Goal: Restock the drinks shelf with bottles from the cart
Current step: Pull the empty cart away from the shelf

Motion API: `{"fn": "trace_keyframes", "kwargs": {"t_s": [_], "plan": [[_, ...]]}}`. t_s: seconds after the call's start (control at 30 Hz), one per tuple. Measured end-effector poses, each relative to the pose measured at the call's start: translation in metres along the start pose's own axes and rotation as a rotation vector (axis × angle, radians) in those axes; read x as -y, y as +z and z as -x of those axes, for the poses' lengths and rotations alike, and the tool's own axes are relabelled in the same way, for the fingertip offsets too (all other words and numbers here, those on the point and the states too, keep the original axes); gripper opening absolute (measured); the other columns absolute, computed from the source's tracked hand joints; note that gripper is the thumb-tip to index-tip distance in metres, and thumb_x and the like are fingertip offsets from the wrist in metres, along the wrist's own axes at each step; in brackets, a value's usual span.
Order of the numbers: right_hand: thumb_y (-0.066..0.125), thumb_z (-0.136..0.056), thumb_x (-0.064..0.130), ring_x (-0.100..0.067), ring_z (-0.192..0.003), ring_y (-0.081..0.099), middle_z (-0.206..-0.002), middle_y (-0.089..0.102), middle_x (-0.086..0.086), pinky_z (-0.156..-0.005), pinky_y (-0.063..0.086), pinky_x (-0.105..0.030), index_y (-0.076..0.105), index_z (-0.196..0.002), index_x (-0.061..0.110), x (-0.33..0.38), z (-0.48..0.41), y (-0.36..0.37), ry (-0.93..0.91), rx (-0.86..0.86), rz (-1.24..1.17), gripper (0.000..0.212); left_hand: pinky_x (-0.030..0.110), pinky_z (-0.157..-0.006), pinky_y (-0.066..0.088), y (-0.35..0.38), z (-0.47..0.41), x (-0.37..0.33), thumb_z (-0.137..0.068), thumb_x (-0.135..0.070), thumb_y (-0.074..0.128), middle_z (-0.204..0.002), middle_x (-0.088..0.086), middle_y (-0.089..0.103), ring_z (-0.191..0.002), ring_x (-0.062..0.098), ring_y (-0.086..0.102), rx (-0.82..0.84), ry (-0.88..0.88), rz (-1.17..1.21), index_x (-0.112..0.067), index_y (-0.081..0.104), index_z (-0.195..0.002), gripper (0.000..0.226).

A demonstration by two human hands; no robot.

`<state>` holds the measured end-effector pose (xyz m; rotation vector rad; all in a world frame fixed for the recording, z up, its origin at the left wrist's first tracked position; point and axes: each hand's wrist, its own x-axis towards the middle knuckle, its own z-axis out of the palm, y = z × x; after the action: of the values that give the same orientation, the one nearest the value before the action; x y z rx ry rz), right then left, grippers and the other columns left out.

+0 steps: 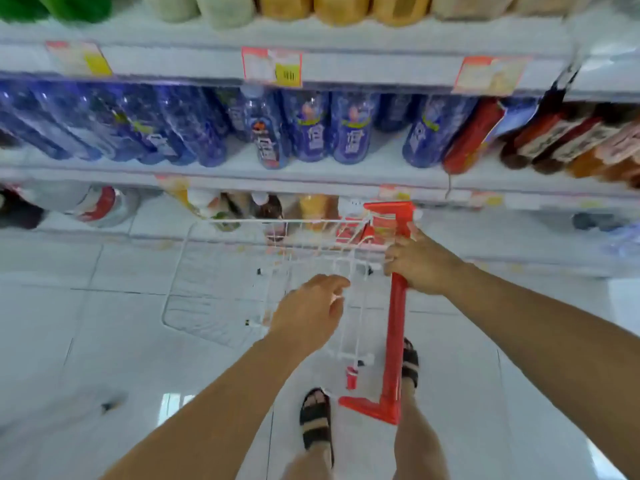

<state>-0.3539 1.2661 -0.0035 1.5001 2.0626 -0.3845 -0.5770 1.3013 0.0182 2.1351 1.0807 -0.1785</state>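
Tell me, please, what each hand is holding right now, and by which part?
The right hand grips the cart's red handle bar near its upper end. The left hand rests on the white wire basket; its grip is unclear.

This is a shop, a supermarket drinks aisle. White metal shelving (pixel 311 174) runs across the view from 9 o'clock to 3 o'clock in stacked tiers, each front edge carrying price tags (pixel 272 66) in red, white and yellow. The middle tier holds a long row of blue-labelled bottles (pixel 349 128), with red and dark bottles (pixel 554 140) toward 2 o'clock. At 12 o'clock the tier above shows green, pale and orange containers (pixel 341 8), blurred. The lowest tier has mixed bottles (pixel 270 206). A white wire shopping cart (pixel 221 271) with a red handle (pixel 394 341) stands on a pale tiled floor (pixel 86 341) at the centre.
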Motion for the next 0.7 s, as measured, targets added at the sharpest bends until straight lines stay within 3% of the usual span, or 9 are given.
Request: {"fn": "trace_keyframes", "kwargs": {"t_s": [0.07,0.1,0.2,0.33,0.53,0.7], "plan": [[0.081,-0.057,0.029,-0.023,-0.115,0.057,-0.092,0.068,0.005,-0.106,0.030,-0.055,0.070,-0.083,0.030,0.004,-0.004,0.008,-0.054,-0.017,0.071,0.028,0.035,-0.094,0.047,0.024,-0.002,0.008,-0.096,-0.029,0.044,-0.124,-0.007,0.057,-0.110,0.013,0.057,0.126,0.022,0.041,-0.028,0.049,-0.129,0.033],[0.084,-0.049,0.033,-0.023,-0.103,0.061,-0.083,0.067,0.007,-0.105,0.033,-0.051,0.070,-0.077,0.030,0.007,0.000,0.013,-0.042,-0.026,0.055,0.031,0.035,-0.096,0.045,0.036,-0.002,0.007,-0.096,-0.032,0.044,-0.126,-0.005,0.057,-0.113,0.014,0.055,0.202,0.033,0.068,-0.026,0.048,-0.131,0.036],[0.072,-0.069,0.042,-0.020,-0.110,0.050,-0.096,0.064,0.008,-0.110,0.019,-0.039,0.068,-0.095,0.031,0.029,0.029,0.040,0.027,-0.014,-0.067,0.028,0.033,-0.098,0.043,0.068,0.004,-0.016,-0.095,-0.042,0.045,-0.132,-0.001,0.054,-0.117,0.018,0.053,0.470,0.041,0.148,-0.023,0.038,-0.139,0.049],[0.067,-0.072,0.050,-0.019,-0.105,0.052,-0.093,0.066,0.008,-0.110,0.014,-0.038,0.067,-0.097,0.033,0.075,0.095,0.080,0.138,-0.032,-0.271,0.030,0.031,-0.087,0.046,0.110,0.031,-0.048,-0.094,-0.034,0.049,-0.123,0.008,0.059,-0.106,0.024,0.058,0.686,0.124,0.110,-0.018,0.041,-0.135,0.045],[0.060,-0.076,0.059,-0.014,-0.112,0.050,-0.109,0.064,0.013,-0.111,0.018,-0.034,0.059,-0.117,0.037,0.126,0.205,0.147,0.340,0.144,-0.520,0.046,0.029,-0.082,0.047,0.174,0.077,-0.092,-0.094,-0.027,0.048,-0.118,0.007,0.061,-0.101,0.022,0.060,0.941,0.257,-0.006,-0.021,0.038,-0.138,0.045],[0.063,-0.073,0.060,-0.011,-0.104,0.052,-0.104,0.065,0.015,-0.102,0.025,-0.027,0.060,-0.115,0.037,0.157,0.295,0.205,0.586,0.165,-0.736,0.048,0.027,-0.081,0.047,0.238,0.114,-0.136,-0.090,-0.024,0.055,-0.119,0.007,0.060,-0.102,0.023,0.059,1.081,0.386,-0.104,-0.022,0.034,-0.141,0.055]]}}
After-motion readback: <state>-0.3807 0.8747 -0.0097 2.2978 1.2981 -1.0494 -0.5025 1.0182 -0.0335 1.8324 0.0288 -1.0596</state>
